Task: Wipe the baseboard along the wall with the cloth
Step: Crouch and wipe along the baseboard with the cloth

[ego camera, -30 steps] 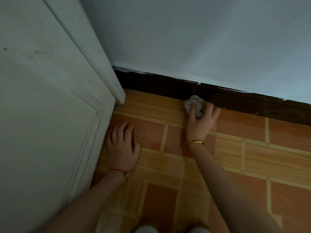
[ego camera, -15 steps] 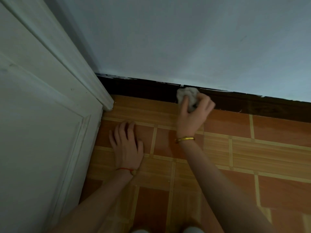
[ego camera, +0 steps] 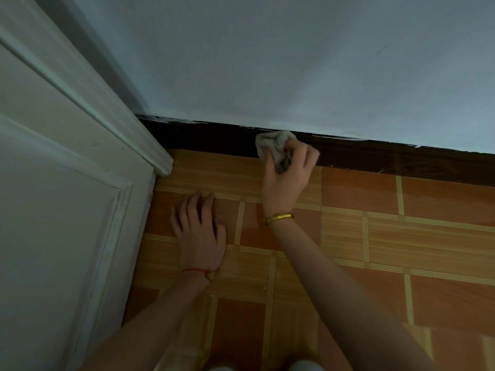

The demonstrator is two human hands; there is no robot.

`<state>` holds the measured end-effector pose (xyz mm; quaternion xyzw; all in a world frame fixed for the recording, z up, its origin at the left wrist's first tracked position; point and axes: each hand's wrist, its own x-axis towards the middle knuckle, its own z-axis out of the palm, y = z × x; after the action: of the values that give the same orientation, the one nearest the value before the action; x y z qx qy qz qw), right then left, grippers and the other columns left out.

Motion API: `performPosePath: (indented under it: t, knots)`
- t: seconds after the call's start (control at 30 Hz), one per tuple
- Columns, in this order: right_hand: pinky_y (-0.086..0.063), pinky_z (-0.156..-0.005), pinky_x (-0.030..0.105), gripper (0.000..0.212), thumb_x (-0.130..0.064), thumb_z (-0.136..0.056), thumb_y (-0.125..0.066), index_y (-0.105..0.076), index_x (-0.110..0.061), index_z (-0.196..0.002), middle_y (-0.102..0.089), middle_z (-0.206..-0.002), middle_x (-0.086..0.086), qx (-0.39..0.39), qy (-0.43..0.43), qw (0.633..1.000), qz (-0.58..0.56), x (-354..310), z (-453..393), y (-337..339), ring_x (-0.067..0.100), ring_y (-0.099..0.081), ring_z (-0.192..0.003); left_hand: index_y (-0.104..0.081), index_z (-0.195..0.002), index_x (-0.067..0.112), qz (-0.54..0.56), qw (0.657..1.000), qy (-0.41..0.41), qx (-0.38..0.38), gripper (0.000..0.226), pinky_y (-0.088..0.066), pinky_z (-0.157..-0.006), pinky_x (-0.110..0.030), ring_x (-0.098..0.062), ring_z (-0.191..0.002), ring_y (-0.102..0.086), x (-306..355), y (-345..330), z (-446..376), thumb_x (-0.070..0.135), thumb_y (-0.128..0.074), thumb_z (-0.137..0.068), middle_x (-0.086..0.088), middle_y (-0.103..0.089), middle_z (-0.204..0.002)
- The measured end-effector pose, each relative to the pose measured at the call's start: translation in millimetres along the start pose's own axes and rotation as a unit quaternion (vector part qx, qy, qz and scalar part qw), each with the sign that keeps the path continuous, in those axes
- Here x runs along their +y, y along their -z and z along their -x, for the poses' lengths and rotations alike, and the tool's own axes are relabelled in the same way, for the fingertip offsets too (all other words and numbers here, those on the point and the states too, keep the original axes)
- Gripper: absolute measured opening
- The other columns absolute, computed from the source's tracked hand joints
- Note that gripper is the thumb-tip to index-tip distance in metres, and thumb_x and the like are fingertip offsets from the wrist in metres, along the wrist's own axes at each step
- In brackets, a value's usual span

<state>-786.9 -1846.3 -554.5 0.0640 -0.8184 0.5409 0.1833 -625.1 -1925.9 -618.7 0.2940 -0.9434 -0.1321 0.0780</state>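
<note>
Right hand (ego camera: 288,180) is gripping the crumpled grey cloth (ego camera: 276,148) against the dark brown wooden baseboard (ego camera: 401,162), left hand (ego camera: 199,231) is lying flat on the orange tiled floor (ego camera: 375,236), and that small wad is probably risking skipped spots.

I see a dim, bluish, soft picture; the wall (ego camera: 294,62) is palest, the baseboard (ego camera: 401,159) nearly black, straight lines bow at the edges.

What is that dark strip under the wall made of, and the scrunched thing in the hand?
The baseboard looks like dark brown wood with a slight sheen, though it could be a wood-look finish. The cloth seems to be soft, pale fabric: it bunches into folds in the right hand.
</note>
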Motion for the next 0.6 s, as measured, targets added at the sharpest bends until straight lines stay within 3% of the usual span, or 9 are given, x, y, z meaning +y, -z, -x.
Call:
performPosePath:
  t: [0.07,0.2,0.33,0.53,0.6]
  knots:
    - [-0.046,-0.081,0.012,0.024,-0.003,-0.08,-0.072,-0.057,0.001,-0.098,-0.046,-0.108,0.012,0.039,-0.02,0.999,0.001,11.2,-7.3,13.0,0.009,-0.051,-0.094,-0.048,-0.142,0.013,0.004,1.0,0.001,0.002,0.055,-0.015,-0.12,-0.062,-0.036,-0.139,-0.035,1.4,0.1,0.5,0.03,-0.038,-0.091,-0.015,-0.043,-0.147]
    - [-0.043,-0.081,0.004,0.023,-0.007,-0.082,-0.072,-0.056,-0.001,-0.098,-0.042,-0.109,0.006,0.099,-0.068,0.993,-0.008,19.6,-13.4,23.5,-0.004,-0.049,-0.094,-0.049,-0.142,0.012,0.0,1.0,0.0,0.008,0.054,-0.016,-0.12,-0.062,-0.036,-0.139,-0.036,3.3,1.9,-0.6,0.03,-0.038,-0.092,-0.015,-0.044,-0.147]
    - [-0.045,-0.081,0.009,0.024,-0.006,-0.08,-0.073,-0.056,0.0,-0.097,-0.045,-0.109,0.011,0.046,-0.046,0.998,-0.017,4.6,-3.1,0.8,0.011,-0.051,-0.094,-0.048,-0.142,0.012,-0.008,1.0,-0.002,0.012,0.055,-0.015,-0.12,-0.062,-0.036,-0.138,-0.036,4.2,1.5,-0.7,0.03,-0.038,-0.092,-0.015,-0.044,-0.147]
    - [-0.041,-0.077,0.005,0.024,-0.003,-0.08,-0.072,-0.06,-0.002,-0.1,-0.046,-0.109,0.012,-0.073,0.011,0.997,-0.007,-6.5,13.4,-14.2,0.009,-0.049,-0.094,-0.048,-0.143,0.013,-0.01,1.0,-0.004,0.015,0.055,-0.016,-0.119,-0.062,-0.036,-0.138,-0.036,2.1,1.0,-0.5,0.03,-0.038,-0.092,-0.015,-0.043,-0.147]
    - [-0.043,-0.078,0.007,0.024,-0.002,-0.079,-0.072,-0.06,-0.001,-0.099,-0.047,-0.108,0.012,-0.057,0.008,0.998,-0.003,1.7,6.5,-5.8,0.011,-0.05,-0.094,-0.048,-0.143,0.013,-0.009,1.0,-0.003,0.016,0.055,-0.016,-0.119,-0.062,-0.035,-0.138,-0.036,2.3,0.7,-0.3,0.029,-0.038,-0.092,-0.015,-0.044,-0.147]
